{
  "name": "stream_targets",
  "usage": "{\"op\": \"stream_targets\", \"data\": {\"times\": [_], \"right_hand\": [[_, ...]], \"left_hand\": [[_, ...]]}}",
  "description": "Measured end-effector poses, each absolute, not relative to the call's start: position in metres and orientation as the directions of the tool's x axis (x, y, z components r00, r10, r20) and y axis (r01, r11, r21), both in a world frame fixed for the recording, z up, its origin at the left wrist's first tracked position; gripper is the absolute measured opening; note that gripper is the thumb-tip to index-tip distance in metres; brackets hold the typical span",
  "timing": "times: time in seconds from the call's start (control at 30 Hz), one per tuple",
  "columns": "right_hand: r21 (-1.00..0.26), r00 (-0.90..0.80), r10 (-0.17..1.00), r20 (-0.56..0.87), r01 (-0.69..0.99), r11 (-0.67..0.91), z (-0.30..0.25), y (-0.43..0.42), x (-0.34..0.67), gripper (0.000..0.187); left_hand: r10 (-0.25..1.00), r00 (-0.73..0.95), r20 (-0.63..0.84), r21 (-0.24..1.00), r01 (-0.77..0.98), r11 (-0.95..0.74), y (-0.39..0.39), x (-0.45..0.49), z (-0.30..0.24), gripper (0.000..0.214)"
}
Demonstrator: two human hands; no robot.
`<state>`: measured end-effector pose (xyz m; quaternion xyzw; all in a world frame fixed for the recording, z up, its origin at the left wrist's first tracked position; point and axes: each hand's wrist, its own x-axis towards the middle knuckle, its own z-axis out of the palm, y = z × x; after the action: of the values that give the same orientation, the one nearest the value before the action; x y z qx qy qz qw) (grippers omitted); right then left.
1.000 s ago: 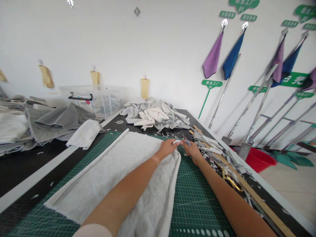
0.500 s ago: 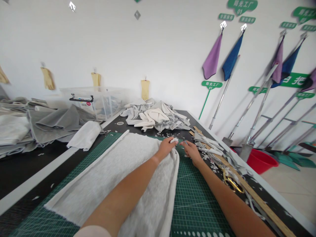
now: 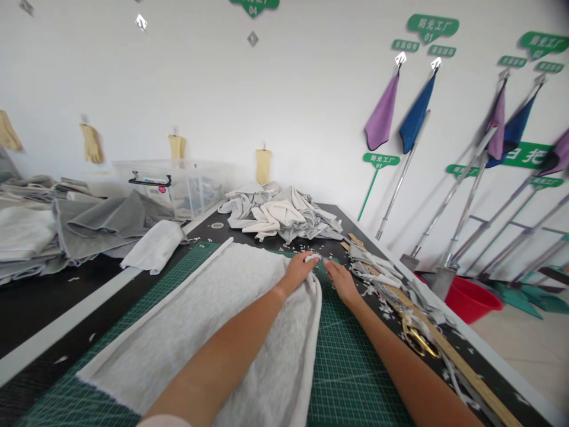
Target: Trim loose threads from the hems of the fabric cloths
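Cutting mat [image 3: 351,362]: nearest to us, green and gridded, flat on the black table [image 3: 44,305]; those lines look handy for judging a straight edge.
White cloth [image 3: 178,326]: here it is, across the left and middle of the cutting mat, its near end out of view; best lying flat, I'd say, so nothing tugs at the corner.
Gold-handled scissors [image 3: 418,338]: right of the cutting mat, among offcuts, beside the right forearm; wise to give them room.
Right hand [image 3: 340,280]: over the cutting mat's far right part, fingers close together; whether they hold anything, I cannot tell. Small, unhurried moves should suit.
Left hand [image 3: 302,268]: just beside it, pinching the cloth's bunched corner; a firm grip with fingertips tucked back looks the careful way.
Scraps [image 3: 377,270]: right of the cutting mat; better not swept under the cloth.
Cloth heap [image 3: 284,216]: beyond the cutting mat's far edge, well apart.
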<state>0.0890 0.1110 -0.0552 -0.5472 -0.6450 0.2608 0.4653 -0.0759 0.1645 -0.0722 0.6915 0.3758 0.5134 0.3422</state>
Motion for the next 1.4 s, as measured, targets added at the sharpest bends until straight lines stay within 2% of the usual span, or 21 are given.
{"op": "stream_targets", "data": {"times": [0.2,0.43,1.0,1.4], "right_hand": [[-0.712,-0.003,0.919,0.394,0.631,0.307,-0.0558,0.107,0.0875,0.049],[-0.615,-0.034,0.914,0.404,0.729,0.299,-0.0592,0.1085,0.0891,0.043],[-0.575,-0.044,0.917,0.397,0.767,0.286,-0.0594,0.1078,0.0889,0.044],[-0.585,-0.053,0.908,0.415,0.749,0.312,-0.0574,0.1062,0.089,0.047]], "left_hand": [[0.872,0.21,0.443,0.876,0.106,-0.47,0.1653,-0.0762,-0.0721,0.029],[0.859,0.231,0.457,0.861,0.13,-0.492,0.1669,-0.0768,-0.0748,0.026],[0.846,0.326,0.421,0.863,0.143,-0.484,0.1641,-0.0789,-0.0714,0.042],[0.842,0.333,0.424,0.866,0.122,-0.485,0.1597,-0.0801,-0.068,0.046]]}}
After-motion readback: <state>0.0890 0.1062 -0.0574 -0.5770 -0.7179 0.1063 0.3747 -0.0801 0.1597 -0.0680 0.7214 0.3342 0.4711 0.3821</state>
